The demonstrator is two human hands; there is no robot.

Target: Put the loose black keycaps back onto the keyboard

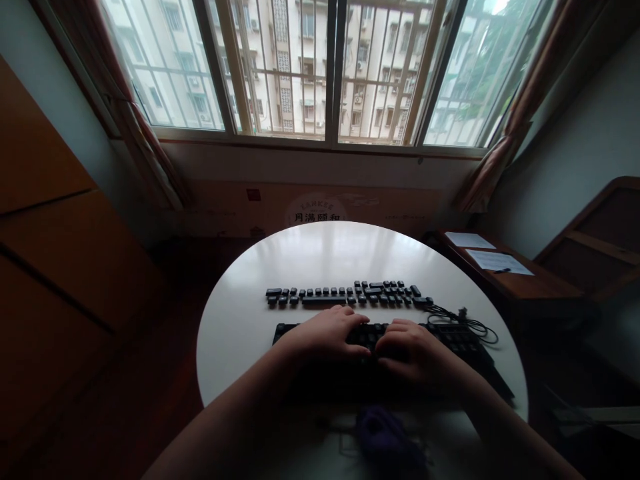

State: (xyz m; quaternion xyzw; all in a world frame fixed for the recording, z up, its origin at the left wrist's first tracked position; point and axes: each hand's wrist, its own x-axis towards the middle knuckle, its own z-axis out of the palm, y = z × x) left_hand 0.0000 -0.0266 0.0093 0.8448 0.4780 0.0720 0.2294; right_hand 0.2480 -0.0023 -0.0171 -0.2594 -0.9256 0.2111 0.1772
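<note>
A black keyboard [460, 339] lies on the white round table [235, 333], its front part in deep shadow. My left hand [336, 330] rests over the keyboard's middle, thumb and fingers apart. Close to its right, my right hand [409, 345] bends its fingers down onto the keys; whatever they may hold is hidden. Beyond the keyboard, loose black keycaps [334, 291] stand in rows, among them a long space bar [327, 301]. A coiled black cable [473, 325] with its plug lies at the keyboard's upper right.
A dark purple object [383, 430], too dim to name, lies at the table's near side. To the right, a brown wooden desk [550, 283] carries paper sheets [500, 261] and a pen [502, 271]. An orange cabinet [60, 267] stands left; a barred window [310, 73] is ahead.
</note>
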